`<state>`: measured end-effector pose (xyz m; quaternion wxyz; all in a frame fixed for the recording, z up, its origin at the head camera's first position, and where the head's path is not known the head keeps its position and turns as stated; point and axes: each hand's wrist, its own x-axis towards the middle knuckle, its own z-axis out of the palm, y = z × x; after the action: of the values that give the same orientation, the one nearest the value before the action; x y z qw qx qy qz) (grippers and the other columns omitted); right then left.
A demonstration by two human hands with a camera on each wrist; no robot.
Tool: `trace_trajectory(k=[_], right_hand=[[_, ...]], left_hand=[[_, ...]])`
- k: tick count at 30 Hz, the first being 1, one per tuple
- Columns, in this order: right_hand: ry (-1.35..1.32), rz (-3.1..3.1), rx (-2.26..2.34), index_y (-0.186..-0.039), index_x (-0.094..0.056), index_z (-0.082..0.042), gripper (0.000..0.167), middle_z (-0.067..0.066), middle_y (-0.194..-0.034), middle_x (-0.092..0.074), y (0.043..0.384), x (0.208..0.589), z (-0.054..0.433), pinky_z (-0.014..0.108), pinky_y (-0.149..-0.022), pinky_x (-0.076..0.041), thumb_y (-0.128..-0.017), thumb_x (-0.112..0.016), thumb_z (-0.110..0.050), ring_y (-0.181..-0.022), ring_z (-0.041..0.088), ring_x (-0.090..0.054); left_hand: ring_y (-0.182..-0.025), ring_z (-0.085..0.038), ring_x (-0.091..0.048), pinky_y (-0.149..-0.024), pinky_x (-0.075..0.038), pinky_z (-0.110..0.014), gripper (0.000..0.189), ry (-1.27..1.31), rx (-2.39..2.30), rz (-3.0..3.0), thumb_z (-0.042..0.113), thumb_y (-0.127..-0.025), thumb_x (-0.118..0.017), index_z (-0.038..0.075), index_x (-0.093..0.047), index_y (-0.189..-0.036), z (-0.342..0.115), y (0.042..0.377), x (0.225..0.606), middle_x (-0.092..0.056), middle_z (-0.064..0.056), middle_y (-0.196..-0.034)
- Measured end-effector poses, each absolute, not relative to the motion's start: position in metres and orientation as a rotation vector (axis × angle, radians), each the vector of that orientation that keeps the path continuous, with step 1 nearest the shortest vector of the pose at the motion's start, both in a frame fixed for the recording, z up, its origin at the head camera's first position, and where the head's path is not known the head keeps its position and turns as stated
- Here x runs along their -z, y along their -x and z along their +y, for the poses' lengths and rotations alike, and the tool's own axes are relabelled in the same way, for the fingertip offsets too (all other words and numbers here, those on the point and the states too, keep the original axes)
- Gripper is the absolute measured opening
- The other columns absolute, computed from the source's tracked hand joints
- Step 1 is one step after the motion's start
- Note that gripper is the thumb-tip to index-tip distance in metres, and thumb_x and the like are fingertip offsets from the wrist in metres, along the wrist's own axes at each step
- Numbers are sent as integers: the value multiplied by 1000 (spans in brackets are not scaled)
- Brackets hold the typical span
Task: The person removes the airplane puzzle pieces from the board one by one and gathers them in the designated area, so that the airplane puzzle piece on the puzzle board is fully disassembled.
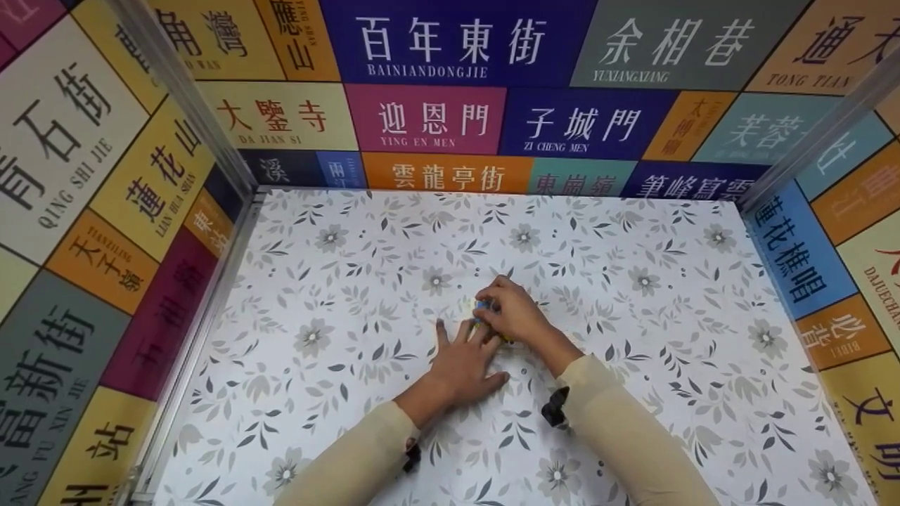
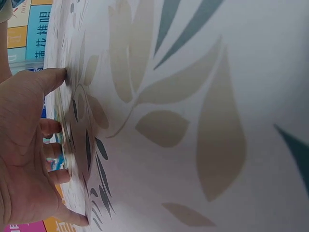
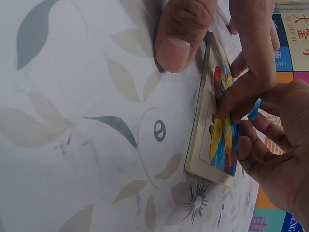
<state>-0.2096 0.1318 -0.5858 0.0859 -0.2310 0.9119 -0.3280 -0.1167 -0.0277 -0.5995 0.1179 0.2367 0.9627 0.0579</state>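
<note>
A thin wooden puzzle board [image 3: 208, 178] with a red, yellow and blue picture lies on the patterned tabletop, mostly covered by the hands in the head view. My left hand [image 1: 464, 362] is spread over it, its fingers straight and touching the board, with the thumb out to the right. Just beyond, my right hand [image 1: 517, 313] bends over the board from the right. Between its thumb and fingers it pinches a small blue puzzle piece [image 3: 254, 109] above the picture. The piece's full shape is hidden by the fingers.
The white tabletop [image 1: 337, 422] carries a grey floral print. Colourful panels [image 1: 432, 119] with Chinese street names rise behind it and at both sides. A dark wrist strap [image 1: 555, 407] shows at the right sleeve.
</note>
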Motion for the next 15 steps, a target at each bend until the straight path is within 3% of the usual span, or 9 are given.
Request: trace_trajectory(k=[5,15], right_hand=[[645,2750,953,-121,-80,-4,26,14,-117,-65,211,586,125,53,-93,-61,-101,-82,-21,-97,31,-70],[526,2794,1038,-108,-75,-6,16,13,-111,-62,212,590,118,52,-94,-59,-95,-80,-14,-100,34,-67]], left_hand=[[-171,-33,-21,-126,-20,-85,79,-700,-177,2813,71,-109,-47,32,-32,-176,-29,114,599,-24,-4,-186],[-167,-32,-29,-125,-22,-84,75,-712,-177,2840,71,-108,-49,30,-42,-170,-31,115,602,-37,0,-180]])
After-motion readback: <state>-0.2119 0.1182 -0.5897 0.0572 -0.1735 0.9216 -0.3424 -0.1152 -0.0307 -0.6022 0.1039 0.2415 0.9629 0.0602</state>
